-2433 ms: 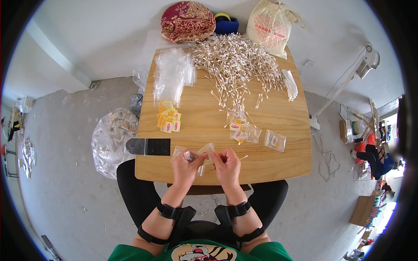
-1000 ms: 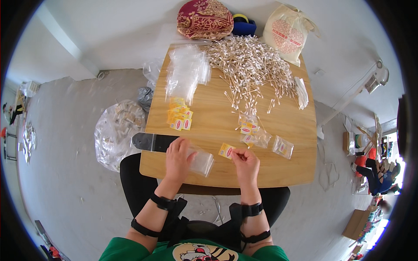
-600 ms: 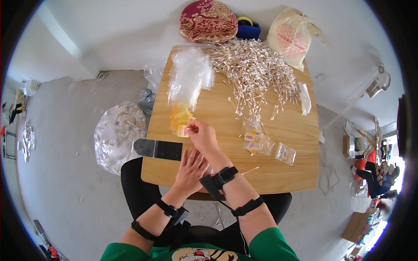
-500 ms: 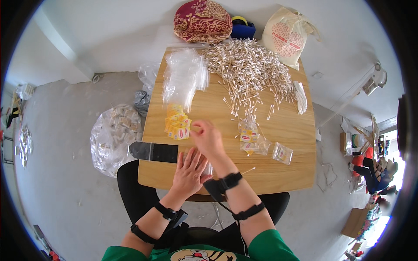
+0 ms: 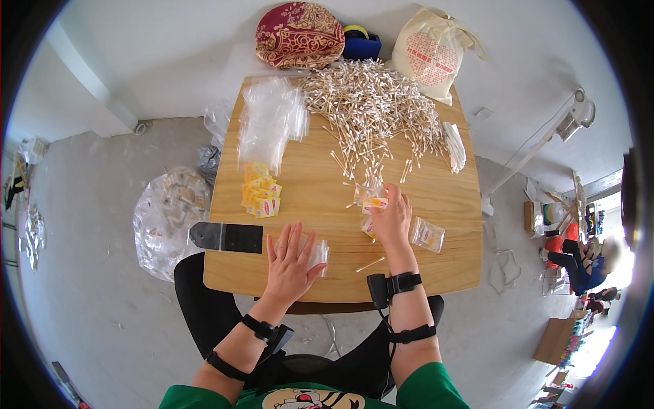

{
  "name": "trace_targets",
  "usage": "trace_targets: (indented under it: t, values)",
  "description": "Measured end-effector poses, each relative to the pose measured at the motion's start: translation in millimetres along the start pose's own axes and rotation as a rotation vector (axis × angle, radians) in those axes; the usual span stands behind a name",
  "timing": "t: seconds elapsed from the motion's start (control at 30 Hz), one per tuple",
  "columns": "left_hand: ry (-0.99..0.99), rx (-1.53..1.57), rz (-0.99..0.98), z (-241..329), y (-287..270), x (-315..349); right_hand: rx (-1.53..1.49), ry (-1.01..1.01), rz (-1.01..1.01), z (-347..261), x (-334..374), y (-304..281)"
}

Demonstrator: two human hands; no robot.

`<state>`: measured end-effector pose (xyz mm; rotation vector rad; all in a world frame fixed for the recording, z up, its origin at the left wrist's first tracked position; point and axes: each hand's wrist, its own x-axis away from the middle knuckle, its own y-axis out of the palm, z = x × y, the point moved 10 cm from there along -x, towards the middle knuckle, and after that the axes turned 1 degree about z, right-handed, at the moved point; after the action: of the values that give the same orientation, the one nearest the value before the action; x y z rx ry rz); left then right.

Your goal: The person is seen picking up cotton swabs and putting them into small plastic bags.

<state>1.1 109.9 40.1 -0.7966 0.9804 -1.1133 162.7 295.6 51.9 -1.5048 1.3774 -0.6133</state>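
the left hand point(image 5: 289, 255) was laid flat, fingers spread wide, on a small clear bag point(image 5: 317, 252) at the near edge of the wooden counter point(image 5: 320, 198); nothing was gripped, the bag was only pressed down. half a second before, this hand had been in the same place, so little had changed there.

the right hand point(image 5: 392, 218) had been moved: earlier it had been stretched across to the left, near the stack of yellow packets point(image 5: 261, 195); now it was found on the right half of the counter, its fingertips at a yellow packet point(image 5: 374, 202) beside the near fringe of the cotton swab pile point(image 5: 371, 109). whether the grip was closed on that packet could not be told, since the fingers were curled over it.

a filled clear bag point(image 5: 427, 234) was seen just right of the right hand, and a single swab point(image 5: 370, 264) lay near its wrist. a pile of empty clear bags point(image 5: 271, 119) was kept at the far left of the counter, and a black strip point(image 5: 226, 237) lay at its near left corner.
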Motion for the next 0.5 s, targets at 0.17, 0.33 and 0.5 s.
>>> trace_targets:
  t: [0.17, 0.33, 0.5]
  values:
    - [0.024, 0.087, 0.133, -4.5, -18.8, 3.7, -0.438, 0.089, -0.027, 3.2, 6.9, -4.1]
    - [-0.046, 0.534, 0.295, 5.2, -55.7, -30.6, -0.927, 0.171, -0.351, -38.1, 36.3, -1.5]
    - [-0.313, 0.818, -0.058, -13.2, -29.3, -53.7, -0.951, 0.132, -0.544, -72.9, 68.7, 8.1]
